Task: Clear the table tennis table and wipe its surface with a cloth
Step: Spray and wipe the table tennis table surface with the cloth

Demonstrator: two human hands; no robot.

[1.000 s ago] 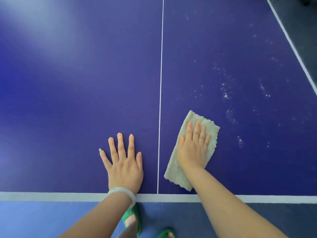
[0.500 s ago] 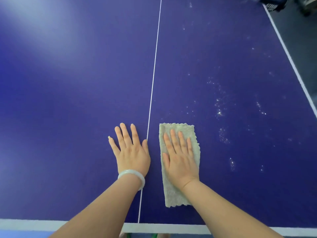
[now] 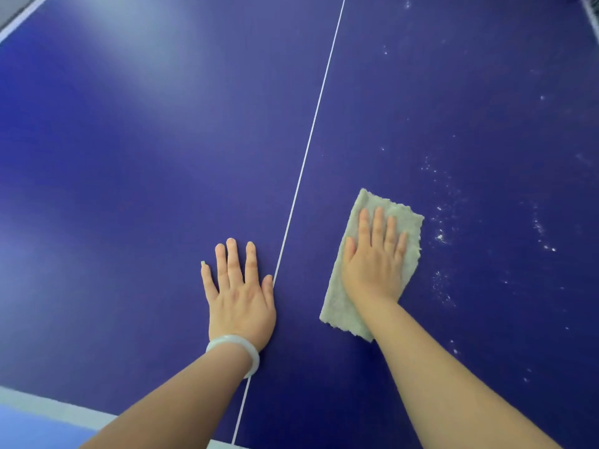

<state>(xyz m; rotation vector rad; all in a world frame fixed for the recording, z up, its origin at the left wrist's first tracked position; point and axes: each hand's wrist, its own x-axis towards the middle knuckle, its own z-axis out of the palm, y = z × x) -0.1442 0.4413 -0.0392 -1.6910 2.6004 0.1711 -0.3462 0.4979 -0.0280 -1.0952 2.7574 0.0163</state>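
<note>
Pale grey-green fuzzy cloth (image 3: 372, 264), folded oblong w/ frayed edges, lies on blue tabletop (image 3: 129, 189) right of centre line. Right hand (image 3: 372, 260) flat on it, fingers straight; left hand (image 3: 240, 296) spread flat on tabletop.

The scene is lit brightly and evenly. A broad pale glare is spread over the upper left of the blue table (image 3: 136, 131) (strongest toward the far edge). Faint, soft shadows are cast just beside the left hand (image 3: 240, 296) and the cloth (image 3: 338, 306). The centre line (image 3: 308, 150) is bowed slightly by the wide lens, and fine detail is rendered somewhat soft.
</note>
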